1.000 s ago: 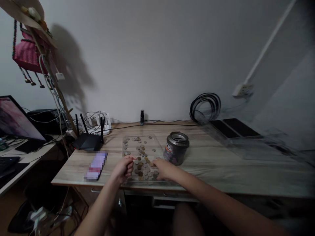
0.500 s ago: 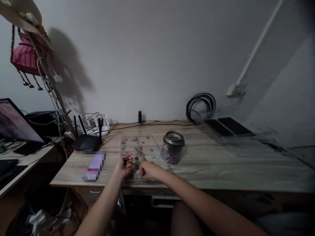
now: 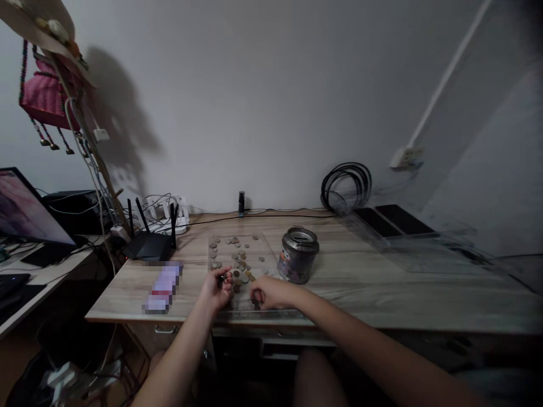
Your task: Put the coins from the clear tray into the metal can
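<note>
Head camera view: both hands work low over a flat clear plastic piece whose near side lies close to the front edge of the tabletop. Coins are scattered on it, some in a loose row towards its far side and others bunched between the hands. The left hand is turned partly palm up at the near left side, its fingers curled around what look like a few coins. The right hand reaches in from the right, fingers bunched together and pointing down at dark coins; whether they grip any, I cannot tell.

Just right of the plastic piece, behind the right wrist, a dark tin with a slotted lid stands upright, limiting room on that side. Beyond it, a wide stretch of wood surface runs right. To the left, a strip of wood separates the plastic piece from a blurred-out phone, with a black router behind. A small dark bottle stands at the wall.
</note>
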Demonstrator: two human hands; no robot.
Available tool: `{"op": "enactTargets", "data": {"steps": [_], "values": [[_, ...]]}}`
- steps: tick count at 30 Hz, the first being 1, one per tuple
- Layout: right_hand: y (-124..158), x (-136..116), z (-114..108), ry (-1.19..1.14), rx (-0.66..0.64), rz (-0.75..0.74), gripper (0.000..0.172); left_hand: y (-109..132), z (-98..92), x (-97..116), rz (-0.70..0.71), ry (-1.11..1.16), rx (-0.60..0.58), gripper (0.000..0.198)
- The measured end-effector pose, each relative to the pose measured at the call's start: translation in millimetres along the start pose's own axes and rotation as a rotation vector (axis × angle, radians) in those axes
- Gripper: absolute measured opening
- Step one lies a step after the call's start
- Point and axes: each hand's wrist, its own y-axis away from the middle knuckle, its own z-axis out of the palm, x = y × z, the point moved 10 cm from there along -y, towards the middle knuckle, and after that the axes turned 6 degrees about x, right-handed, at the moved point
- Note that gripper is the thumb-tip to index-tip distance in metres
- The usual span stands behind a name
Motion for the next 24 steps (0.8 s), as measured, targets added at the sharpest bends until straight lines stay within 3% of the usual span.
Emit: {"op": "enactTargets", "data": {"steps": [5,11,13,15,18,21,22,24], "values": [[0,8,9,-0.048,-0.046,0.021,0.017,-1,-0.6,-5,-0.002,0.008,0.014,0.01],[0,7,17,-0.092,-0.175,0.06,0.023,-2,-7.5,-6,0.021,0.026,0.076,0.012],[-2,5,3,-0.169,-0.102,0.097,0.024,-2,-12.6,-6,0.061,0.053,0.121,0.013],[-6,1,-22,-0.288,0.059,0.124,0.021,-2,-14.9,-7,0.099,0.071,0.148,0.014],[-10,-17,-57,-0.455,0.217,0.053,0.026,-1,-11.9,-13,0.119,0.124,0.142,0.015],[-3,-20,-88,-0.357,0.449,0.005,0.026,3,-10.0,-17,0.079,0.245,0.144,0.019],[0,-17,-90,-0.279,0.487,0.017,0.023,5,-8.3,-18,0.049,0.281,0.128,0.022],[1,-10,-69,-0.159,0.365,0.039,0.02,10,-3.1,-13,0.008,0.335,0.068,0.026]]}}
